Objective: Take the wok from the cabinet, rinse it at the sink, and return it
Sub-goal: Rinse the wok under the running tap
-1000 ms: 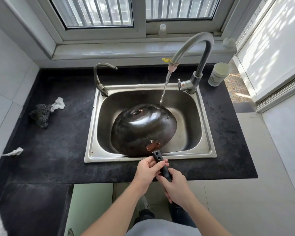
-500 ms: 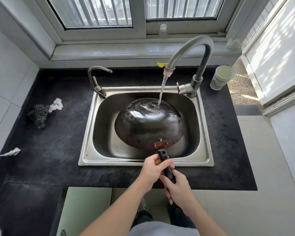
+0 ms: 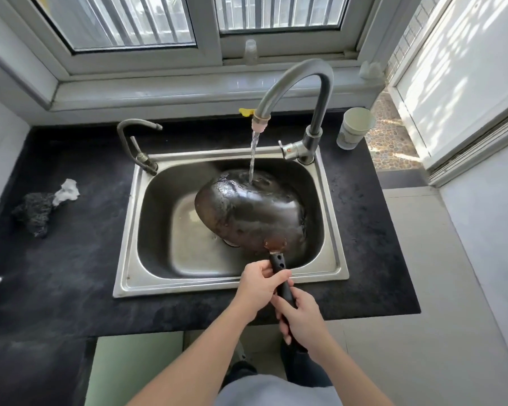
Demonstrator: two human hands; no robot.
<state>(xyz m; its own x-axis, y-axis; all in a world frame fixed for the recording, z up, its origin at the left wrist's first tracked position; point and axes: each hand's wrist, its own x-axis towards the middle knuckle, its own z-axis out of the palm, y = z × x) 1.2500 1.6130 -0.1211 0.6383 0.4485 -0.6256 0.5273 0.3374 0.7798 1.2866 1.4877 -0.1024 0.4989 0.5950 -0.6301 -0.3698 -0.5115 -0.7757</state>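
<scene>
A stainless-steel sink, set into a dark countertop below a window, holds a blackened wok turned bottom-up and tilted toward the right side of the basin, its wet dome glistening. A stream of water falls from the tall curved tap and strikes the far upper part of the dome; whether the wok's rim touches the basin floor cannot be told. The drain peeks out beneath the wok's near edge. The wok's dark handle reaches back over the sink's front rim, where a person grips it with both hands: the left hand is curled round the handle close to the wok, thumb on top, and the right hand is wrapped round the handle's end just behind it, the two hands touching. A paper cup stands upright on the countertop to the right of the tap; what it holds cannot be told. A smaller tap rises at the sink's far left corner. On the countertop well to the left lie a dark scouring pad and, touching it, a crumpled white tissue.
</scene>
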